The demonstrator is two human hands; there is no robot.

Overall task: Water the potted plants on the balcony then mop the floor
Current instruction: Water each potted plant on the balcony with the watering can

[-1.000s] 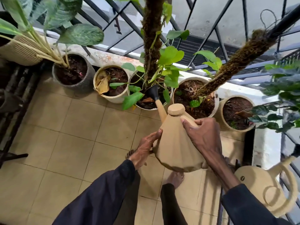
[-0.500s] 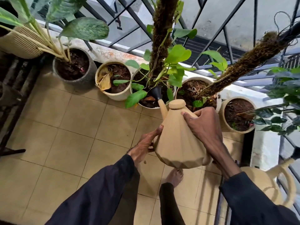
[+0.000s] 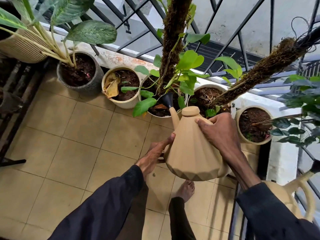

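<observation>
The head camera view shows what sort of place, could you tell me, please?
Most likely a home balcony: potted plants stand in a row on a tiled floor, along a metal railing with open air beyond.

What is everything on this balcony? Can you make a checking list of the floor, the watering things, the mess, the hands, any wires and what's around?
Surface: beige floor tiles, no puddle seen.
Job's things: tan watering can tipped forward, its black spout head over the white pot with the upright moss pole; other pots beside it; no mop seen.
Clutter: dry yellow leaf in the cream pot; second watering can at lower right.
Hands: right hand grips the can's top; left hand touches its side.
Cables: thin dark wires by the leaning pole's top.
Surroundings: metal railing behind the pots; bare foot on the tiles.
</observation>
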